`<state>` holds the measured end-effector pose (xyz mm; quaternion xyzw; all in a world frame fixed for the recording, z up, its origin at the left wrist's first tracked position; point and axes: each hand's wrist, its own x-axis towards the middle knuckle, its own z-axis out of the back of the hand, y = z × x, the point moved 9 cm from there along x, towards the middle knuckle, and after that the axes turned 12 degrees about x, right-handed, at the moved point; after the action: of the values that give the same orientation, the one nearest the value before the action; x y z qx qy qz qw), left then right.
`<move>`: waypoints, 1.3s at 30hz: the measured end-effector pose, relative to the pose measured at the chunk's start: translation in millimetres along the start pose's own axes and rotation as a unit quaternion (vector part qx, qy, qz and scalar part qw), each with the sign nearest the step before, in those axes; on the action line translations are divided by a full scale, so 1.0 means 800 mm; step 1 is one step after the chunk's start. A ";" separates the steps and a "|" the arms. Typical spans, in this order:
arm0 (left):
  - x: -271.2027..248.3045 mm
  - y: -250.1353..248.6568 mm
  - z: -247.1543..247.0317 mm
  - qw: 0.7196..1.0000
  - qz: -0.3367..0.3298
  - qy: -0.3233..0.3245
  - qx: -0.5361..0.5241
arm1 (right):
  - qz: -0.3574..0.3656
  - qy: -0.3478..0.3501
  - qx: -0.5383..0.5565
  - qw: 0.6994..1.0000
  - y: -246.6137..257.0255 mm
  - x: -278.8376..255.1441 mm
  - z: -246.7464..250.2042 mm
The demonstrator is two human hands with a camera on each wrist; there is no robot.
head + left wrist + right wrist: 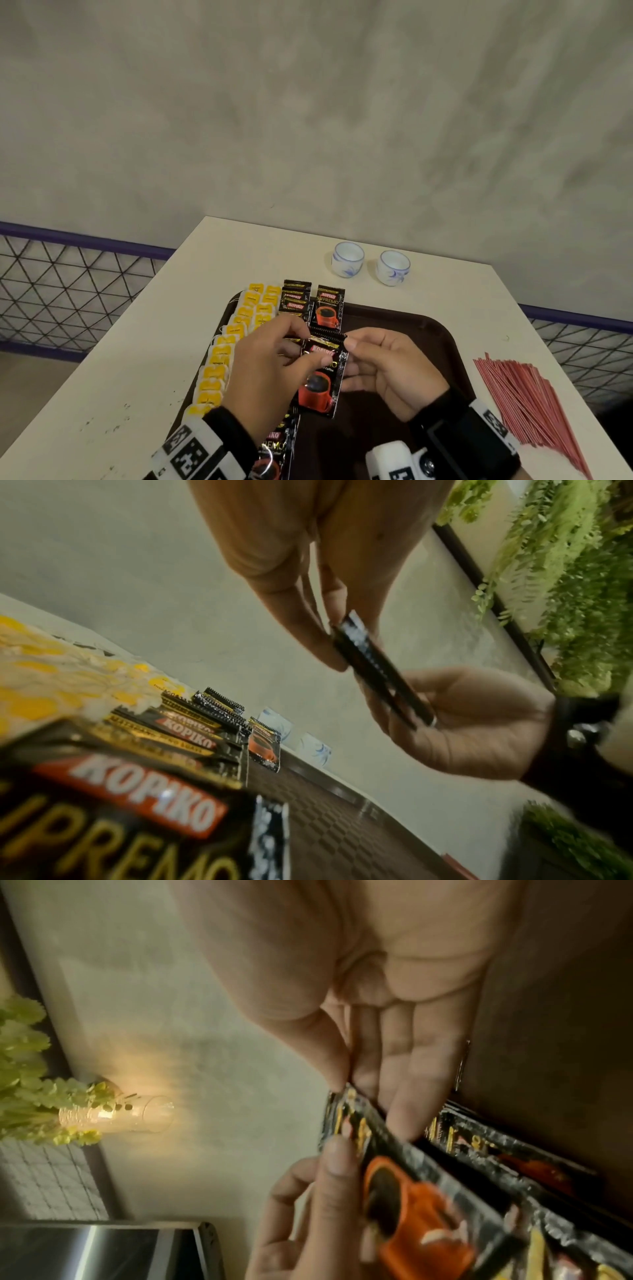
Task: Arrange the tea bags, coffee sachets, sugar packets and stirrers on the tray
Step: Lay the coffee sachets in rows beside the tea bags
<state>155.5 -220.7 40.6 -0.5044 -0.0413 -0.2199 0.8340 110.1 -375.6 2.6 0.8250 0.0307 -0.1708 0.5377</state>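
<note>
Over the brown tray (411, 342) both hands hold a black coffee sachet (318, 383) upright; a second sachet's edge shows behind it. My left hand (310, 346) pinches its top left with thumb and fingers. My right hand (352, 356) pinches the top right corner, fingers behind it. The left wrist view shows the held sachet (377, 674) edge-on between both hands. Yellow tea bags (222, 356) line the tray's left side. Beside them lie overlapping coffee sachets (296, 301), with one more sachet (329, 308) to their right. Red stirrers (527, 404) lie on the table right of the tray.
Two small white-and-blue cups (370, 263) stand on the white table (137, 359) behind the tray. The tray's right half is bare. A wire fence (68, 291) runs behind the table's left edge, and a grey wall rises behind.
</note>
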 end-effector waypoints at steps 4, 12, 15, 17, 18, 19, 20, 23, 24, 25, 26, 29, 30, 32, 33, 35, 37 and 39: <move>-0.006 0.006 -0.007 0.999 0.016 0.011 0.034 | -0.014 -0.046 0.022 0.999 -0.002 -0.002 0.007; 0.008 0.005 -0.013 0.998 0.003 0.056 0.022 | -0.065 -0.054 0.034 0.996 -0.011 -0.002 0.010; 0.013 -0.010 -0.009 0.993 -0.077 0.037 0.078 | -0.058 -0.059 0.013 0.996 -0.004 0.003 0.013; 0.012 -0.023 -0.008 0.985 -0.128 0.034 0.110 | -0.041 -0.080 -0.016 0.996 0.003 0.008 0.019; 0.012 -0.028 -0.009 0.983 -0.141 0.037 0.114 | -0.033 -0.095 -0.030 0.994 0.007 0.011 0.022; 0.011 -0.032 -0.009 0.981 -0.149 0.041 0.118 | -0.029 -0.109 -0.039 0.993 0.009 0.014 0.026; 0.010 -0.035 -0.010 0.978 -0.156 0.045 0.127 | -0.032 -0.122 -0.036 0.991 0.010 0.017 0.029; 0.010 -0.036 -0.010 0.978 -0.146 0.050 0.137 | -0.044 -0.115 -0.014 0.992 0.010 0.020 0.027; 0.011 -0.034 -0.010 0.982 -0.134 0.051 0.122 | -0.041 -0.095 -0.016 0.994 0.011 0.018 0.020; 0.011 -0.034 -0.010 0.984 -0.127 0.056 0.115 | -0.035 -0.071 -0.019 0.997 0.011 0.016 0.011; 0.009 -0.038 -0.011 0.982 -0.134 0.062 0.117 | -0.028 -0.046 -0.020 0.998 0.012 0.013 0.002; 0.005 -0.047 -0.013 0.973 -0.158 0.078 0.150 | -0.005 -0.005 -0.031 1.000 0.018 0.002 -0.016; 0.005 -0.047 -0.011 0.973 -0.152 0.079 0.156 | 0.002 -0.002 -0.033 0.999 0.021 0.000 -0.017; 0.004 -0.048 -0.006 0.972 -0.150 0.076 0.163 | 0.011 0.003 -0.041 0.999 0.025 -0.004 -0.016; 0.003 -0.050 -0.003 0.972 -0.151 0.078 0.163 | 0.015 0.005 -0.046 0.999 0.026 -0.005 -0.016; 0.002 -0.052 -0.001 0.976 -0.138 0.086 0.144 | 0.025 0.012 -0.053 0.998 0.028 -0.008 -0.018; 0.001 -0.051 -0.002 0.981 -0.117 0.102 0.117 | 0.033 0.017 -0.056 0.998 0.027 -0.010 -0.020; -0.001 -0.053 -0.003 0.979 -0.120 0.107 0.124 | 0.033 0.015 -0.059 0.998 0.025 -0.011 -0.020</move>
<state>137.0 -239.1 73.8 -0.3622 -0.0393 -0.3638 0.8573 110.5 -368.8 28.7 0.7949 0.0214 -0.1387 0.5902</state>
